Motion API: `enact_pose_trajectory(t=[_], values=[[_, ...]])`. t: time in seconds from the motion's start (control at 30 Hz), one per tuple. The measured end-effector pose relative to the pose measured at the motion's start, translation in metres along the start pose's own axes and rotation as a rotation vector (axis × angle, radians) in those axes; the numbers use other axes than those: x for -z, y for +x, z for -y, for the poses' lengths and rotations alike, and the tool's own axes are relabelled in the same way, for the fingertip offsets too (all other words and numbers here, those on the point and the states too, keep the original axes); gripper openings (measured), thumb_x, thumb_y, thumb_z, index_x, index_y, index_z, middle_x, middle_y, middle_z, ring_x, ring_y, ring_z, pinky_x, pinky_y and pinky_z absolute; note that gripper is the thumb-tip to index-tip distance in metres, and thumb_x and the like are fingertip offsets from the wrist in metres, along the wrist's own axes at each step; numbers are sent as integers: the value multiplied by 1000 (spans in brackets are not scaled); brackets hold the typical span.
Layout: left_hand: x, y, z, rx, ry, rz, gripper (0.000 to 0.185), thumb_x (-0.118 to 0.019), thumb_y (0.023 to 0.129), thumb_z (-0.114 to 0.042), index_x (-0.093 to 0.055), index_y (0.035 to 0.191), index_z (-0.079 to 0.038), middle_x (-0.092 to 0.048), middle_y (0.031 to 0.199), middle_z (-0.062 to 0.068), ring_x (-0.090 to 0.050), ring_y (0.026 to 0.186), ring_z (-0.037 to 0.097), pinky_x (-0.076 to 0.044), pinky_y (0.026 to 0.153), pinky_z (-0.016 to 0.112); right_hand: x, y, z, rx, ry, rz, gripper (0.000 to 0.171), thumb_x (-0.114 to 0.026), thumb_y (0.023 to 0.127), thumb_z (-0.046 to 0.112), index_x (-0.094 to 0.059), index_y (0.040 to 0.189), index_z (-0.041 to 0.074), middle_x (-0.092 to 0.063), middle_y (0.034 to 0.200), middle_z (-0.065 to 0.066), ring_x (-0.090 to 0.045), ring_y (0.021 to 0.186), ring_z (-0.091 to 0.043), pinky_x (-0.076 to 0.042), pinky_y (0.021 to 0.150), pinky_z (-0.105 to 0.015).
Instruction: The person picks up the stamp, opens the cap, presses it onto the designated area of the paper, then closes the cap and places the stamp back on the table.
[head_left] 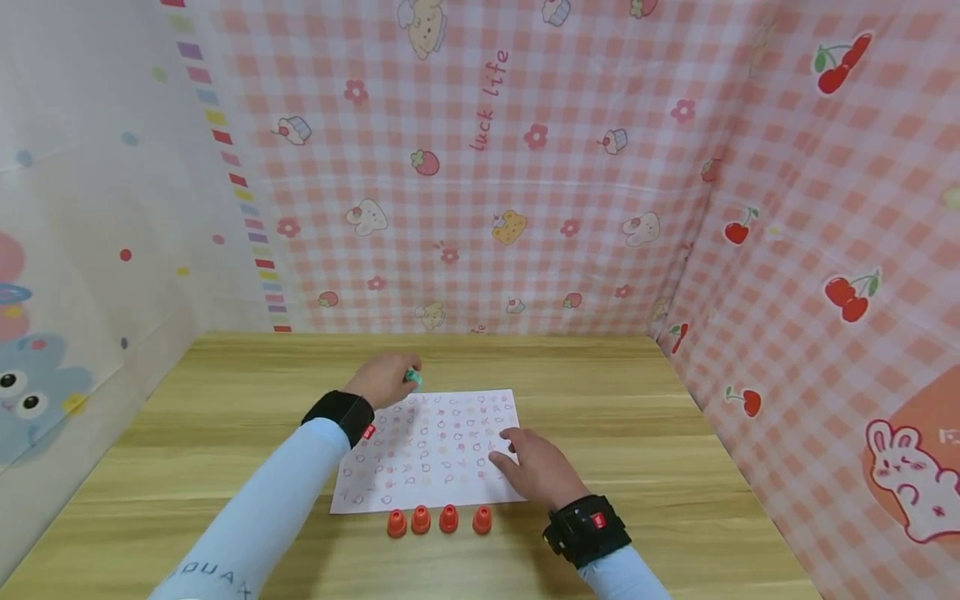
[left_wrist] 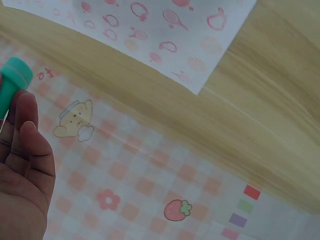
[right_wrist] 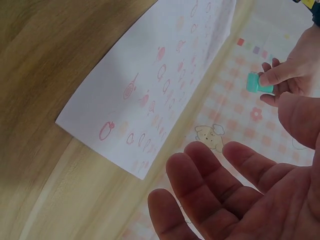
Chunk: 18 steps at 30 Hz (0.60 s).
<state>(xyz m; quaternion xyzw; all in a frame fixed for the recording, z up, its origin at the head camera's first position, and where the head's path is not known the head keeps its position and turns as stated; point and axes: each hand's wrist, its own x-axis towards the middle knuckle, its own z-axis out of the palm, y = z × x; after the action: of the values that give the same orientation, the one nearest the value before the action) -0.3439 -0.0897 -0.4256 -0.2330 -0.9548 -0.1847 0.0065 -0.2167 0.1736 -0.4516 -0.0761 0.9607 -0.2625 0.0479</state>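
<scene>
My left hand (head_left: 385, 381) pinches a small teal stamp (head_left: 413, 377) just past the far edge of the paper. In the left wrist view the stamp (left_wrist: 16, 75) shows a wide round end and a narrower body, held above curled fingers. The white paper (head_left: 427, 492) bears rows of small pink and red prints, some of them rings and fruit shapes. Over the paper's right edge hovers my right hand (head_left: 542, 468), its fingers loosely bent with nothing in them. The right wrist view also shows the teal stamp (right_wrist: 260, 83) in the left hand's grip.
Several red stamps (head_left: 448, 518) stand in a row along the paper's near edge. The wooden table (head_left: 637, 417) ends at a pink checked cloth (head_left: 465, 275) behind and cloth walls on both sides.
</scene>
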Motion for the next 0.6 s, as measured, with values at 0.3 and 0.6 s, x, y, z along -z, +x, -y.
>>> enact_pose_trajectory(t=[0.3,0.6], values=[[0,11,16,-19,39,-41,21,-69,93,-9,-66,112,-2,-70,101,10,-64,86,22,-53,83,41,1,-3,-3,18,-84,-3,47,-66,95,34,-60,130,4,-63,123,-16,-59,111,-31,-47,95,-51],[-14,23,31,-13,110,-81,22,-71,91,-8,-68,111,-3,-71,102,11,-67,88,25,-54,81,42,0,-6,-5,2,-133,19,47,-67,95,35,-61,129,4,-63,120,-17,-60,108,-31,-47,95,-51]])
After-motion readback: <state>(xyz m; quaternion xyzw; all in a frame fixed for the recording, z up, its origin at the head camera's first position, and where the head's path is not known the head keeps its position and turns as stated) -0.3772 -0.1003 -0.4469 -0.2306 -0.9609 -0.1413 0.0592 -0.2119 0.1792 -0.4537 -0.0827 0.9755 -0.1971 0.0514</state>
